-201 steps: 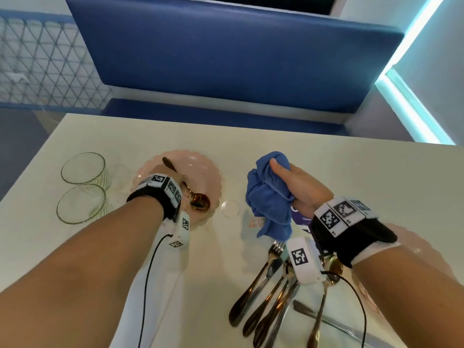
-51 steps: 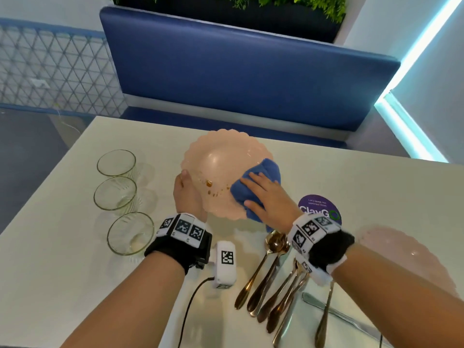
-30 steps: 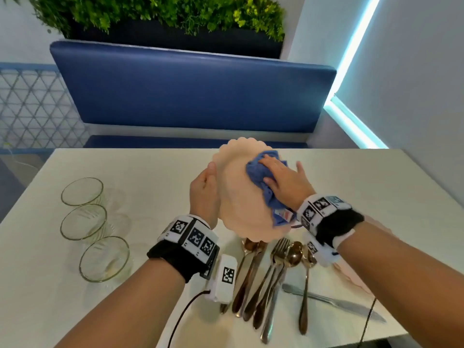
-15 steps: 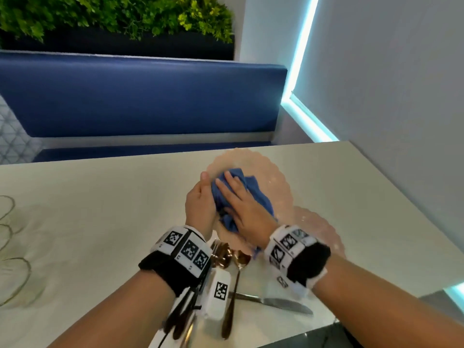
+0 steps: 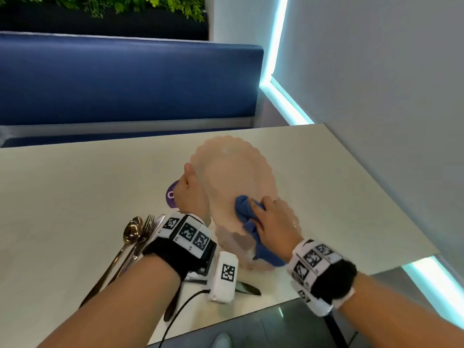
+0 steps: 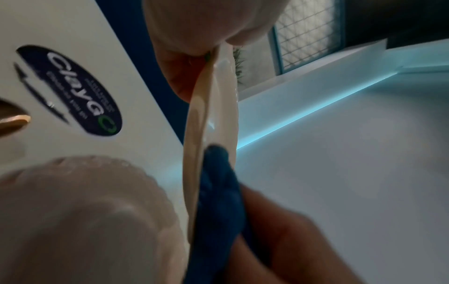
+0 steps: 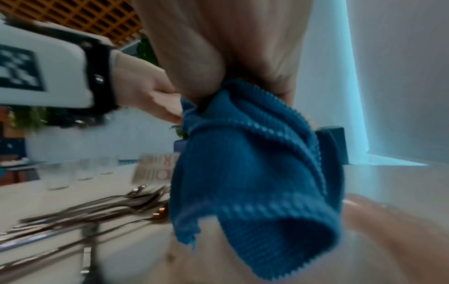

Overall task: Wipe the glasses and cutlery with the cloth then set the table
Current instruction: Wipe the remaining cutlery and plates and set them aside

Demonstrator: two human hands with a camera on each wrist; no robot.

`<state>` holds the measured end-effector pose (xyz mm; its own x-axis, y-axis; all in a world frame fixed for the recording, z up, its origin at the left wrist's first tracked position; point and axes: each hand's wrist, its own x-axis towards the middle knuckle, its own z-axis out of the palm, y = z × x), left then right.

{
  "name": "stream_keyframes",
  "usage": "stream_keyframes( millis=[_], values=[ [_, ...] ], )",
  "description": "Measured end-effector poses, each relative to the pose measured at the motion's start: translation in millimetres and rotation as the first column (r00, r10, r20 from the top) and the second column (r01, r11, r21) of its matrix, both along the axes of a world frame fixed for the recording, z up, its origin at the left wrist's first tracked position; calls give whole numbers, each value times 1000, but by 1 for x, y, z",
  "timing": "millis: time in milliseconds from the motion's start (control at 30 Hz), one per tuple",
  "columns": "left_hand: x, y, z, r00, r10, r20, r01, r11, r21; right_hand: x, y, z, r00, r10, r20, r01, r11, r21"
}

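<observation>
Cloth (image 5: 247, 217): bunched in right hand (image 5: 275, 222), fingers clenched on it, now low on plate (image 5: 233, 182), off centre. Plate raised above worktop (image 5: 75, 197), tilted, pinched by left hand (image 5: 190, 194). Cutlery (image 5: 135, 237) left of plate, seemingly unwiped.

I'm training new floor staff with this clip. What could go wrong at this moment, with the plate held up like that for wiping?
1. The left hand holds the pink plate by one edge only, tilted up off the table; the push of the blue cloth from the right hand could lever it loose.
2. A second pink plate lies right below, so a slip may chip both.
3. The cloth's hanging end could drag across the cutlery close by.
</observation>
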<state>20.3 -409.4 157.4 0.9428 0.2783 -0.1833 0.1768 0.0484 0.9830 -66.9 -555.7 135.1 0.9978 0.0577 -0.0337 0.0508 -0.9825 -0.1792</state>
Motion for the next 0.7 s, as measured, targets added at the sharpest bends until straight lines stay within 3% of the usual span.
stream_keyframes(
  millis=[167,367,533,567,600,667,700],
  values=[
    [-12,-18,-26,994,-84,-72,97,974,204,-12,8,-2,996,71,-58,-43,921,387],
    [-21,-19,-60,962,-181,-202,248,889,386,-11,-32,23,958,-285,43,203,772,602],
    [-25,-19,-76,921,-249,-298,360,834,418,-5,-35,24,900,-436,-11,313,627,713],
    [-25,-18,-78,897,-283,-339,420,784,457,-4,-32,23,894,-447,-19,318,605,730],
    [-24,-17,-81,865,-316,-391,492,689,532,-2,-29,22,889,-457,-30,325,584,744],
    [-24,-15,-80,826,-333,-454,563,450,693,1,-22,20,881,-471,-44,335,555,761],
    [-24,-15,-75,846,-345,-407,528,425,735,4,-18,17,876,-479,-49,343,549,762]
  ],
)
